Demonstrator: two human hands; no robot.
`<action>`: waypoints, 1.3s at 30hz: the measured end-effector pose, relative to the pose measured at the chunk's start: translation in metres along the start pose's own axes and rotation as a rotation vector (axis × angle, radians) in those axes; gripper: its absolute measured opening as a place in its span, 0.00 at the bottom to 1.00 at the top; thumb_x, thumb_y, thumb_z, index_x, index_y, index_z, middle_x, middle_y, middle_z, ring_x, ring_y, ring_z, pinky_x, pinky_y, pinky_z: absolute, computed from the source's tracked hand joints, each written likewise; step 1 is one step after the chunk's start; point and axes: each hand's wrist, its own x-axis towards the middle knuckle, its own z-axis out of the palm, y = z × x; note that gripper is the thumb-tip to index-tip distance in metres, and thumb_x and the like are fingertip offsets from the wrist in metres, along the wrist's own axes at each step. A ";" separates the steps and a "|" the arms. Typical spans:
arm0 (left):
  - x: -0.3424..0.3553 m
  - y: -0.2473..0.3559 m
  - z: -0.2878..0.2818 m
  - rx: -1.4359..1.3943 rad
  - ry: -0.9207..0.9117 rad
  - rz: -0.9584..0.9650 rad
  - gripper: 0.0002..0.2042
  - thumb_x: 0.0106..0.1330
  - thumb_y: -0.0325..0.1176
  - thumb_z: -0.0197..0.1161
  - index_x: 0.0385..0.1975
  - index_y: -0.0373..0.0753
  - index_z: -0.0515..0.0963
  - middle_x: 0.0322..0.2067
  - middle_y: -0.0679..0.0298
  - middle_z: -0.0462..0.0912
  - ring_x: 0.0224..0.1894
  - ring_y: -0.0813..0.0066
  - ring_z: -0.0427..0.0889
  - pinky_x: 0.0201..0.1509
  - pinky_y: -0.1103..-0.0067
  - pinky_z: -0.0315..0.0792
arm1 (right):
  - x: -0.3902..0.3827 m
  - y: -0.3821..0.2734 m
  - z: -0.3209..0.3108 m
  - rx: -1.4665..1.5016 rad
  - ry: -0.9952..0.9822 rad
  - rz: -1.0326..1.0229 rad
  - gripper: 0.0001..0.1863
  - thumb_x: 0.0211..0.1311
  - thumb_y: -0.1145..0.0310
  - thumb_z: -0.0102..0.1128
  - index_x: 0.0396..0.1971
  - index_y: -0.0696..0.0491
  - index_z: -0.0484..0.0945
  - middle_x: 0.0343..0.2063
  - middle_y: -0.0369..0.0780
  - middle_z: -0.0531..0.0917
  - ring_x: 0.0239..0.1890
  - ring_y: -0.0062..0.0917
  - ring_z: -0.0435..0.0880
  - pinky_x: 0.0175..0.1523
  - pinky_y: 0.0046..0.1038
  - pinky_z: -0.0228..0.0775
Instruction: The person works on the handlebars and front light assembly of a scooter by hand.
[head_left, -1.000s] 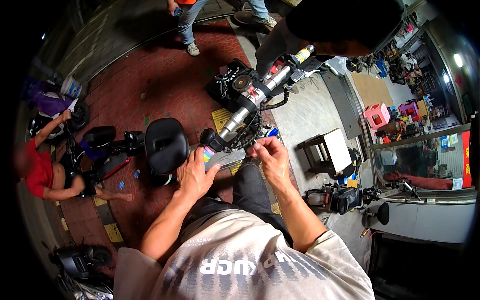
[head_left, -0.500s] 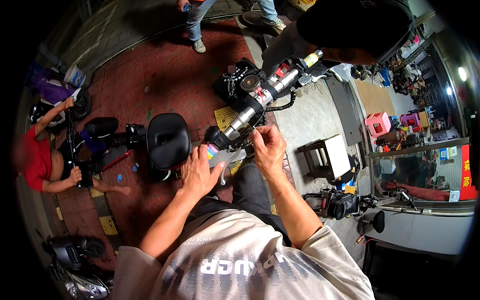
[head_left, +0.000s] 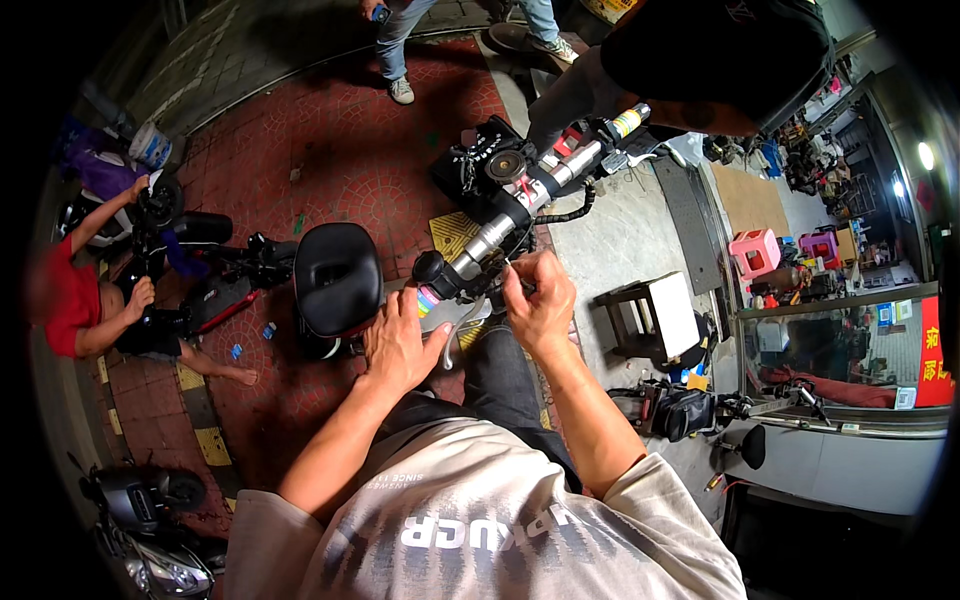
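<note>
My left hand (head_left: 395, 345) lies over the near end of a silver-and-black handlebar (head_left: 490, 238), fingers stretched out beside the rainbow-striped grip (head_left: 427, 299) and thumb apart. Part of that grip is hidden under the hand. To the right of the bar, my right hand (head_left: 542, 303) is closed in a pinch. A thin, pale tip shows at its fingertips, too small to name. A curved silver brake lever (head_left: 452, 345) sits between my hands. A round black part (head_left: 428, 266) is on the bar close to my left fingers.
A black saddle (head_left: 338, 280) is left of my left hand. Beyond the handlebar stands a person in dark clothes (head_left: 710, 60). At left, someone in red (head_left: 75, 300) holds another vehicle's handlebar. A white-topped stool (head_left: 672, 315) and a pink stool (head_left: 754, 254) stand at right.
My hands stay almost in place; the right fingers shift slightly. At left, the person in red has turned their handlebar and moved their hands. The view moves slightly.
</note>
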 end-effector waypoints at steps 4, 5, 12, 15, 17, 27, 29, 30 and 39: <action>0.000 -0.002 0.000 -0.001 0.010 0.011 0.34 0.66 0.48 0.71 0.65 0.33 0.65 0.53 0.45 0.76 0.56 0.41 0.79 0.56 0.54 0.75 | 0.000 -0.004 -0.006 -0.200 -0.064 -0.188 0.09 0.57 0.75 0.71 0.31 0.55 0.76 0.30 0.42 0.82 0.31 0.42 0.85 0.36 0.40 0.76; -0.001 -0.001 0.000 -0.003 0.009 0.012 0.34 0.66 0.48 0.71 0.65 0.33 0.65 0.54 0.45 0.76 0.56 0.41 0.79 0.57 0.54 0.75 | 0.001 -0.007 -0.007 -0.217 -0.100 -0.156 0.09 0.57 0.74 0.71 0.30 0.55 0.76 0.29 0.42 0.83 0.31 0.42 0.85 0.36 0.41 0.76; 0.000 -0.002 0.001 0.003 -0.005 -0.025 0.34 0.65 0.46 0.71 0.65 0.34 0.66 0.54 0.46 0.77 0.57 0.42 0.79 0.58 0.54 0.74 | 0.030 -0.043 -0.010 -0.225 -0.352 0.291 0.11 0.56 0.66 0.69 0.28 0.58 0.78 0.24 0.48 0.85 0.29 0.48 0.86 0.38 0.45 0.77; 0.001 -0.004 0.000 0.006 -0.065 -0.048 0.37 0.65 0.49 0.71 0.67 0.34 0.64 0.59 0.47 0.75 0.59 0.44 0.79 0.59 0.54 0.75 | 0.044 -0.044 -0.009 -0.240 -0.423 0.395 0.12 0.55 0.66 0.69 0.32 0.58 0.80 0.25 0.49 0.86 0.31 0.50 0.88 0.39 0.46 0.79; 0.000 -0.002 0.001 -0.016 -0.021 -0.035 0.35 0.64 0.47 0.71 0.66 0.34 0.66 0.56 0.47 0.76 0.58 0.43 0.78 0.59 0.54 0.74 | 0.042 -0.043 -0.012 -0.270 -0.425 0.240 0.11 0.56 0.66 0.68 0.30 0.58 0.79 0.23 0.50 0.85 0.30 0.50 0.87 0.39 0.46 0.78; 0.001 -0.002 -0.003 -0.053 -0.004 -0.037 0.35 0.63 0.44 0.72 0.66 0.35 0.67 0.57 0.48 0.76 0.59 0.43 0.78 0.61 0.56 0.73 | 0.058 -0.048 -0.015 -0.513 -0.568 -0.009 0.11 0.58 0.66 0.65 0.31 0.59 0.77 0.23 0.54 0.85 0.29 0.52 0.88 0.37 0.50 0.81; 0.001 -0.003 -0.001 -0.064 0.004 -0.035 0.35 0.63 0.44 0.72 0.66 0.35 0.67 0.57 0.48 0.76 0.60 0.43 0.77 0.62 0.56 0.73 | 0.059 -0.049 -0.014 -0.531 -0.596 -0.015 0.11 0.58 0.67 0.64 0.31 0.59 0.77 0.23 0.54 0.85 0.30 0.52 0.88 0.37 0.50 0.81; 0.001 -0.003 0.000 -0.069 0.007 -0.035 0.35 0.63 0.44 0.72 0.67 0.35 0.67 0.57 0.48 0.76 0.60 0.43 0.77 0.62 0.56 0.72 | 0.060 -0.048 -0.014 -0.515 -0.600 -0.026 0.11 0.58 0.67 0.63 0.31 0.59 0.76 0.23 0.54 0.85 0.29 0.53 0.87 0.38 0.50 0.80; 0.001 -0.004 -0.002 -0.070 -0.026 -0.048 0.36 0.64 0.43 0.72 0.68 0.36 0.66 0.58 0.48 0.76 0.60 0.43 0.77 0.63 0.55 0.73 | 0.066 -0.046 -0.016 -0.484 -0.657 -0.040 0.10 0.58 0.66 0.61 0.29 0.59 0.76 0.22 0.55 0.83 0.29 0.54 0.86 0.38 0.51 0.79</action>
